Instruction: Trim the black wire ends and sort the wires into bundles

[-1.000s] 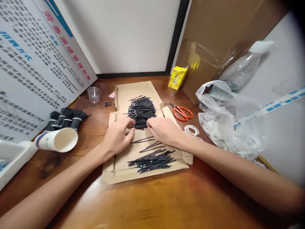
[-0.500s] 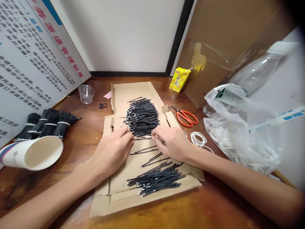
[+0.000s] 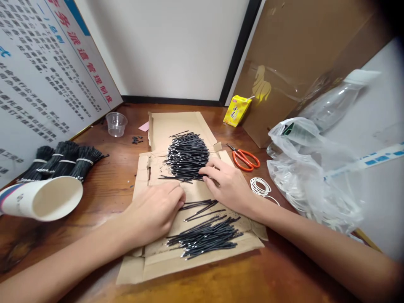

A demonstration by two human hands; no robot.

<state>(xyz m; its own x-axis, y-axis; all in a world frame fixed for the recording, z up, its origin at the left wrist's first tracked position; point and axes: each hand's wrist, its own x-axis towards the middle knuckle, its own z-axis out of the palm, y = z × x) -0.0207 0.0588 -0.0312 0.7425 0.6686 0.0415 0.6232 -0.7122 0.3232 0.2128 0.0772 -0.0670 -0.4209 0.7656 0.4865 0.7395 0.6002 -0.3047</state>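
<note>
A flattened cardboard sheet (image 3: 164,126) lies on the wooden table. On it rests a big far pile of short black wires (image 3: 187,155) and a smaller near pile of black wires (image 3: 205,236). Between the piles lie a few loose wires (image 3: 200,205). My left hand (image 3: 156,210) lies curled on the cardboard, its fingertips pinched at the left ends of those loose wires. My right hand (image 3: 225,183) rests palm down, fingers stretched out onto the near edge of the big pile.
Bundled black wires (image 3: 63,162) and a tipped paper cup (image 3: 44,198) lie at the left. A clear plastic cup (image 3: 116,123), orange scissors (image 3: 244,158), white rubber bands (image 3: 260,186), a yellow carton (image 3: 235,110), a plastic bag (image 3: 312,168) and a brown box (image 3: 299,54) stand around.
My left hand has drawn back from the big pile toward me, dragging a few wires down to the middle of the cardboard. My right hand stays at the pile's edge.
</note>
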